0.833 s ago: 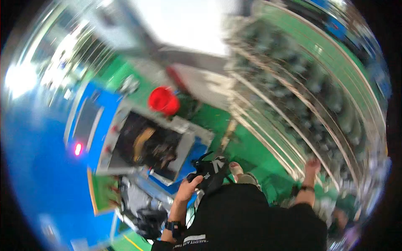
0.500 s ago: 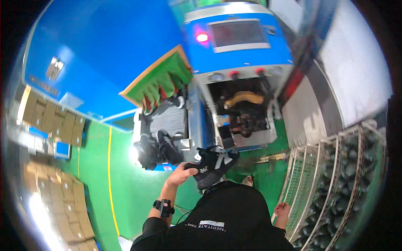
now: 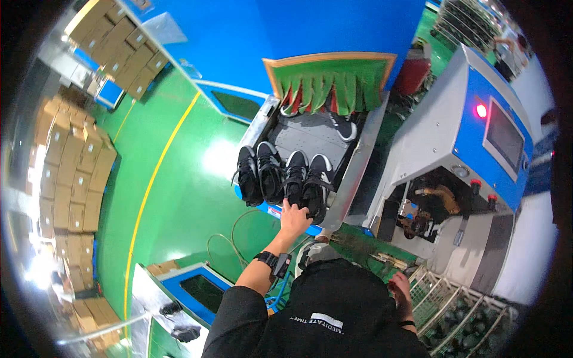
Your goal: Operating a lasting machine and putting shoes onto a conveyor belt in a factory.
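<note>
half a second ago the left hand was holding a black shoe up close to the chest, with the conveyor tray further off toward eleven o'clock; now the view has swung so the tray sits near centre, and that hand is stretched out to it with no shoe lifted clear. the left hand [image 3: 294, 216] reaches toward twelve o'clock from the body, forearm bare below a pushed-up black sleeve, a black wristwatch [image 3: 273, 261] on the wrist, palm down. its fingers lie together against the heel end of the rightmost pair of black sneakers [image 3: 307, 182]; whether they grip or only touch cannot be told. four black sneakers with white sole edges stand side by side at the near lip of the grey conveyor tray [image 3: 310, 134], the left pair [image 3: 259, 173] just beside the right pair at nine o'clock from it. further up the tray, at twelve o'clock, more shoes poke out under the green fringe curtain [image 3: 331, 86] of the blue machine [image 3: 310, 30]. the right hand [image 3: 401, 286] hangs low at four o'clock from the left hand, well apart from the shoes, near a white wire rack [image 3: 439, 298]; its fingers look loosely curled and hold nothing visible. a grey and blue press with a red lamp [image 3: 481, 111] stands at two o'clock. stacked cardboard boxes [image 3: 71, 167] line the green floor [image 3: 179, 197] at nine o'clock.
</note>
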Available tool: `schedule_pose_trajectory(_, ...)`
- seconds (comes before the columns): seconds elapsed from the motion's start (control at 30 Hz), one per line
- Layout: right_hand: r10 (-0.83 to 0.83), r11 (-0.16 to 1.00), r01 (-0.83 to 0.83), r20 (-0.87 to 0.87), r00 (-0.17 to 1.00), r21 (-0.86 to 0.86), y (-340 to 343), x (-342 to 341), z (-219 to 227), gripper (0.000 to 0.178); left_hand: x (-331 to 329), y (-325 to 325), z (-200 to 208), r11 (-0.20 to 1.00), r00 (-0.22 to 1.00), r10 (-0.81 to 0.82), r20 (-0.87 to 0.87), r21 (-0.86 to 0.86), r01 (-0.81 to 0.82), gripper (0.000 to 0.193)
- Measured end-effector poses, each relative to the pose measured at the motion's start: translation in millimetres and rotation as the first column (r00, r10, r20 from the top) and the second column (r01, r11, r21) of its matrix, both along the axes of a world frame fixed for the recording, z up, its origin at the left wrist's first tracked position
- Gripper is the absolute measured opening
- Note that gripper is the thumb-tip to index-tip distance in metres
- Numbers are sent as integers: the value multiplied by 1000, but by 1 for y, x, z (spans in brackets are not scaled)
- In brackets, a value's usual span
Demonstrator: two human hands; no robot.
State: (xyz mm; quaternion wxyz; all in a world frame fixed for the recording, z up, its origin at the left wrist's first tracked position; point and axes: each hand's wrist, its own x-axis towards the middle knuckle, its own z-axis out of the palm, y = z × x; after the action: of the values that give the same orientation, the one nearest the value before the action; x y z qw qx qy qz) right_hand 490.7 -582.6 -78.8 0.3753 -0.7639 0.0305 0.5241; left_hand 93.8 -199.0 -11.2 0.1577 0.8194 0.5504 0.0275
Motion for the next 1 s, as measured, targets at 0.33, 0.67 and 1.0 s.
schedule_pose_trajectory(0.33,644,763,-640,20,765,-90,64,23,-33,50,-89,-107,71,970,995,35,89,-241,-13,39)
schedule_pose_trajectory(0.67,834,551,-834,35,550,-33,183,44,-32,49,-214,-406,157,734,746,659,-93,-138,-665,43)
schedule_pose_trajectory(1.0,918,396,-915,65,392,-74,152,69,-38,49,-345,-631,270,-594,-669,723,174,652,-471,33)
